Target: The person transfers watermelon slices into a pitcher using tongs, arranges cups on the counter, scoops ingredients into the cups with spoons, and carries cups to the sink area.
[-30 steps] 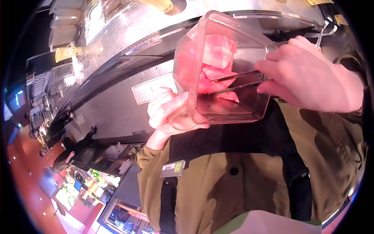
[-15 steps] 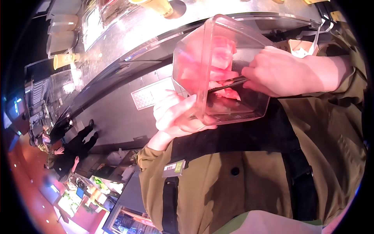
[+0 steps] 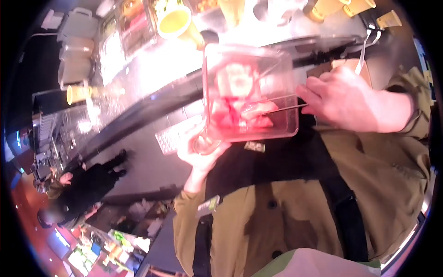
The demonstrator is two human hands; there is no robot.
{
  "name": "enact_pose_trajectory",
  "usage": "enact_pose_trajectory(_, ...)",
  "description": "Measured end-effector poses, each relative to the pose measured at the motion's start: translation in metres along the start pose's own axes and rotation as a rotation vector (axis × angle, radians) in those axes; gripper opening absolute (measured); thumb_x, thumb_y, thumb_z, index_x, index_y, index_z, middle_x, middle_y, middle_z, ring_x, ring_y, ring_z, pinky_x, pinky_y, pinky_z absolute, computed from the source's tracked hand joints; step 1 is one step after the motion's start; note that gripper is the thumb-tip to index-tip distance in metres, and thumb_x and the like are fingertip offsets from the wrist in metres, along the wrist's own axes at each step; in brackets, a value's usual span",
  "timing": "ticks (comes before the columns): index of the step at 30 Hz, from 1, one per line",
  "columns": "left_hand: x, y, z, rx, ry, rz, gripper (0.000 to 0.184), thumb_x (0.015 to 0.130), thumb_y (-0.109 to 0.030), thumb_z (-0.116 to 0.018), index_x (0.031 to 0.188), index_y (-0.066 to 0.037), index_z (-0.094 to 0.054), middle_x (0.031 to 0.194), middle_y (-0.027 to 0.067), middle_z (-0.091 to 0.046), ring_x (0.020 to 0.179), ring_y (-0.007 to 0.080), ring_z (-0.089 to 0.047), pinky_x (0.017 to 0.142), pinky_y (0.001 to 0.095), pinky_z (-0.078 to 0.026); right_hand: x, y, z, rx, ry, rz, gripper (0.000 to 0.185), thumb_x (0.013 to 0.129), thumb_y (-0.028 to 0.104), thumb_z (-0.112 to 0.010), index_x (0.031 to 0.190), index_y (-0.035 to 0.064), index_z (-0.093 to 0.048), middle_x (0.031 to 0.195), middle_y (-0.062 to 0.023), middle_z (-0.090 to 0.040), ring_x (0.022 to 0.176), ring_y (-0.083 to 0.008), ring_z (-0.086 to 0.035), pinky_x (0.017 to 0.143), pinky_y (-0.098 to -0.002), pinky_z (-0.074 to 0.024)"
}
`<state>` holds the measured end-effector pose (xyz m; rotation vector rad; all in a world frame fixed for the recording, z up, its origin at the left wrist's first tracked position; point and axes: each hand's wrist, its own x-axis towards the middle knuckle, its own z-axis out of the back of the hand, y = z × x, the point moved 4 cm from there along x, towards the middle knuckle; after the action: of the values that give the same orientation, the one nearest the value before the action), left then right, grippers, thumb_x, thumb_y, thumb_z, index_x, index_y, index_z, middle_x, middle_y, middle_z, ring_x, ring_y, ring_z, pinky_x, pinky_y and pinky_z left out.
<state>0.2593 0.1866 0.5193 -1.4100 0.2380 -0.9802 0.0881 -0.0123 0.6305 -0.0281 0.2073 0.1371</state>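
My left hand (image 3: 198, 145) is wrapped round the lower left corner of a clear plastic container (image 3: 285, 81), holding it up in front of my chest. Inside it lie pink-red fruit chunks (image 3: 237, 81); glare hides their exact kind. My right hand (image 3: 339, 99) is closed on a pair of thin tongs (image 3: 288, 109). The tips of the tongs reach into the container and touch a chunk near its lower middle. The open top of the container faces me.
Along the bright counter (image 3: 138, 76) stand a yellow paper cup (image 3: 175, 23), more cups (image 3: 330, 8) and tubs of ingredients (image 3: 134, 23). An open carton (image 3: 360, 69) is behind my right hand. A co-worker in dark clothes (image 3: 90, 184) stands at the left.
The container has turned so its opening faces me more squarely. My right hand has drawn outward to the right, out of the container, with the tongs still inside. More counter shows.
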Motion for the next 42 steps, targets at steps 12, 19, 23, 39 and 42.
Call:
enact_pose_trajectory(12, 0.032, -0.002, -0.057, -0.070, -0.131, 0.137, 0.038, 0.060, 0.008, -0.061, 0.096, 0.002, -0.050, 0.084, 0.0084, -0.057, 0.071, 0.0149, -0.055, 0.069, 0.0254, -0.044, -0.016, -0.146, 0.045, 0.510, -0.333, -0.149, 0.018, 0.078, 0.018, -0.058, 0.073, 0.0010, -0.056, 0.058, -0.0120, -0.051, 0.050, -0.0242, -0.050, 0.047, -0.0330, -0.0389)
enact_pose_trajectory(19, 0.023, -0.006, -0.076, 0.084, -0.428, 0.202, 0.035, 0.062, 0.002, -0.062, 0.095, 0.002, -0.051, 0.077, 0.0076, -0.056, 0.065, 0.0140, -0.053, 0.062, 0.0246, -0.044, -0.040, -0.137, -0.015, 0.580, -0.604, -0.384, 0.018, 0.078, 0.019, -0.058, 0.074, 0.0012, -0.056, 0.060, -0.0115, -0.051, 0.052, -0.0236, -0.051, 0.048, -0.0326, -0.0397)
enact_pose_trajectory(23, 0.019, -0.007, -0.088, 0.151, -0.463, 0.184, 0.035, 0.064, -0.004, -0.065, 0.095, 0.002, -0.051, 0.080, 0.0074, -0.056, 0.070, 0.0143, -0.053, 0.064, 0.0249, -0.044, -0.056, -0.126, -0.036, 0.631, -0.665, -0.423, 0.019, 0.078, 0.020, -0.058, 0.075, 0.0013, -0.056, 0.061, -0.0112, -0.052, 0.053, -0.0232, -0.051, 0.048, -0.0324, -0.0401)
enact_pose_trajectory(39, -0.002, -0.041, -0.162, 0.131, -0.497, 0.167, 0.042, 0.057, -0.005, -0.075, 0.094, 0.000, -0.054, 0.079, 0.0051, -0.058, 0.068, 0.0117, -0.054, 0.065, 0.0244, -0.044, -0.061, -0.151, -0.044, 0.706, -0.706, -0.284, 0.020, 0.078, 0.022, -0.058, 0.078, 0.0018, -0.056, 0.065, -0.0102, -0.053, 0.057, -0.0217, -0.053, 0.049, -0.0315, -0.0419)
enact_pose_trajectory(42, -0.015, -0.038, -0.169, 0.221, -0.493, 0.152, 0.045, 0.050, 0.000, -0.072, 0.092, -0.002, -0.057, 0.069, 0.0030, -0.056, 0.060, 0.0112, -0.053, 0.064, 0.0258, -0.044, -0.064, -0.161, -0.031, 0.677, -0.692, -0.273, 0.021, 0.078, 0.023, -0.058, 0.078, 0.0019, -0.056, 0.066, -0.0100, -0.053, 0.057, -0.0214, -0.054, 0.050, -0.0313, -0.0422)
